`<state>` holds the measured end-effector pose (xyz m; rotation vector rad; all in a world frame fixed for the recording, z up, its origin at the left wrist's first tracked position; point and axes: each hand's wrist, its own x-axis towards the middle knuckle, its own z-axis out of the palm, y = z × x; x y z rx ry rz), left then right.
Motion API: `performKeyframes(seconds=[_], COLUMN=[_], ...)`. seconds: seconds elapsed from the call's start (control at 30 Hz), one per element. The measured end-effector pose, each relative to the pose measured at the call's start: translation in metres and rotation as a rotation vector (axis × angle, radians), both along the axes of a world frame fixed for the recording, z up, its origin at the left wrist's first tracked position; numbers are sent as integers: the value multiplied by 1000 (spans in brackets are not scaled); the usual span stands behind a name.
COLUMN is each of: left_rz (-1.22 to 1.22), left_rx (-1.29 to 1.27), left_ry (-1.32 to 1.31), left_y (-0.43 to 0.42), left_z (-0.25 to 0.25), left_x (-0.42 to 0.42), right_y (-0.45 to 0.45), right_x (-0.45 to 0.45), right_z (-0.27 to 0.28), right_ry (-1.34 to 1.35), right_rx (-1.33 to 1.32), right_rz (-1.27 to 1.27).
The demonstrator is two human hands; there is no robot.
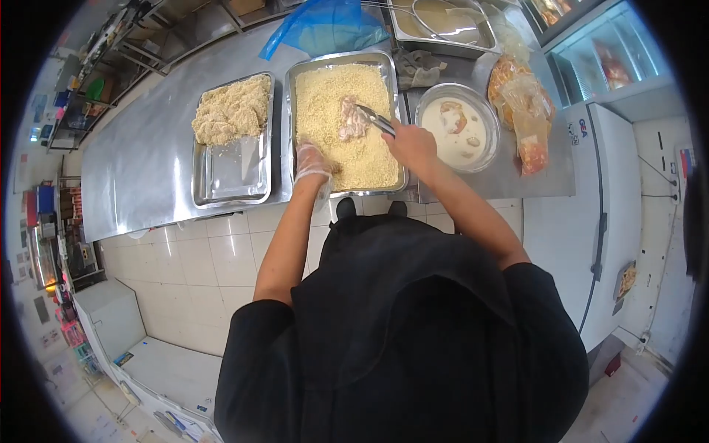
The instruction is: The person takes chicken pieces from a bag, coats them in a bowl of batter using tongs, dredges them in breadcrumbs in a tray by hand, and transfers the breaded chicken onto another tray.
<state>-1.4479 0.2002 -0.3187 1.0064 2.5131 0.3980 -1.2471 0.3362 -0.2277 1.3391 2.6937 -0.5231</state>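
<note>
My right hand [412,146] is closed around metal tongs [378,119]. Their tips touch a pale, wet piece of raw meat [352,122], which lies on yellowish breadcrumbs [317,92] in a deep steel tray [289,100]. My left hand [314,160], in a clear plastic glove, rests at the tray's near left corner against the crumbs. Its fingers look spread and hold nothing that I can see; some are partly hidden. Right of the tray stands a round bowl [494,140] of milky liquid with meat pieces [453,118] in it.
A second steel tray [235,193] on the left holds crumb-coated pieces [233,111]. A blue plastic bag [325,26] lies behind the crumb tray. At the right are a grey cloth [419,69], a steel pan [443,26] and bagged orange food [521,103].
</note>
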Motion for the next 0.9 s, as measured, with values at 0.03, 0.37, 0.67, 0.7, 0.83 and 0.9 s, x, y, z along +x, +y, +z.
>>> performKeyframes(seconds=[0.03, 0.37, 0.67, 0.7, 0.83, 0.9], left_rz=[-69, -549, -989, -896, -784, -881], left_rx=[13, 183, -61, -63, -101, 53], left_ry=[-47, -20, 330, 126, -233, -331], left_y=[9, 100, 144, 144, 142, 141], left_z=[0, 35, -36, -30, 41, 24], left_x=[-10, -42, -119, -118, -80, -73], right_y=[3, 13, 19, 18, -23, -54], right_x=[3, 140, 176, 179, 142, 129], right_z=[9, 84, 22, 13, 31, 23], right_ry=[5, 142, -141, -44, 299, 343], right_rx=[2, -132, 148, 338, 69, -319], right_rz=[-8, -324, -208, -155, -337, -442])
